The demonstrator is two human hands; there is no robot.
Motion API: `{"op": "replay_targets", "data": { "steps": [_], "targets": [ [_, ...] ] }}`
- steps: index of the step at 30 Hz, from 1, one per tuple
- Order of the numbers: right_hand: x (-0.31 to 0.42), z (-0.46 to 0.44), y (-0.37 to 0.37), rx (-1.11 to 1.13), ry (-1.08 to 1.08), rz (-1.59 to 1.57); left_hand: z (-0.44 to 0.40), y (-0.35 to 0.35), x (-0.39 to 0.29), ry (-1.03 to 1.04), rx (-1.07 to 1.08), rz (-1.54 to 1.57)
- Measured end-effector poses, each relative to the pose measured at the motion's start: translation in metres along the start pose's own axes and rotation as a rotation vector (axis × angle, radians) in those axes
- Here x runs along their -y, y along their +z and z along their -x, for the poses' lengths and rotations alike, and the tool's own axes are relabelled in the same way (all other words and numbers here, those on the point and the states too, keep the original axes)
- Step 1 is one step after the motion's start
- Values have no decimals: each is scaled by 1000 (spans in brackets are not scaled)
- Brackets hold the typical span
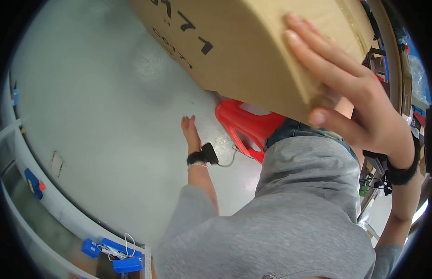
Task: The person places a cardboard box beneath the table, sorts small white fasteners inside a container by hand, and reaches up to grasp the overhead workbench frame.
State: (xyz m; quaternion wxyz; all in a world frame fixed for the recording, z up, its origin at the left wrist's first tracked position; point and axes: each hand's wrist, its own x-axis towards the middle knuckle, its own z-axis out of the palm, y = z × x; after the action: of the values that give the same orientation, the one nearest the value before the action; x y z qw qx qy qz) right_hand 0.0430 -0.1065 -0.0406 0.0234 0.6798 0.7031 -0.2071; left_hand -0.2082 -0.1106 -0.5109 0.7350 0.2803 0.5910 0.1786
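A large brown cardboard box point(239, 60) with black printed characters fills the top of the view, tilted across it. My right hand point(351, 88) rests on the box near its corner, fingers stretched along one face and thumb apart by the lower edge. Away from the box, my left hand point(192, 135) hangs over the grey floor, touching nothing, its visible fingers extended. A black strap with a small black device point(207, 153) and a cable sits on my left wrist. Another black band point(404, 162) circles my right wrist.
Below the box is a red plastic stool point(246, 121), close to my legs. Shelving with blue boxes point(127, 265) and a white cable runs along the left and lower left. Crowded shelves point(407, 93) stand at the right. Grey floor point(109, 111) lies between.
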Motion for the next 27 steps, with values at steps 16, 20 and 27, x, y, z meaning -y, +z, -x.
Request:
{"op": "replay_targets", "data": {
  "steps": [16, 20, 27],
  "targets": [
    [-14, 58, 5, -302, -108, -375, 289, 134, -258, 939, 893, -91],
    [-31, 139, -10, -543, -177, -485, 307, 192, -262, 941, 1158, -67],
    [-79, 236, 14, -709, 20, -422, 321, 276, -231, 394, 1511, -117]
  ]
}}
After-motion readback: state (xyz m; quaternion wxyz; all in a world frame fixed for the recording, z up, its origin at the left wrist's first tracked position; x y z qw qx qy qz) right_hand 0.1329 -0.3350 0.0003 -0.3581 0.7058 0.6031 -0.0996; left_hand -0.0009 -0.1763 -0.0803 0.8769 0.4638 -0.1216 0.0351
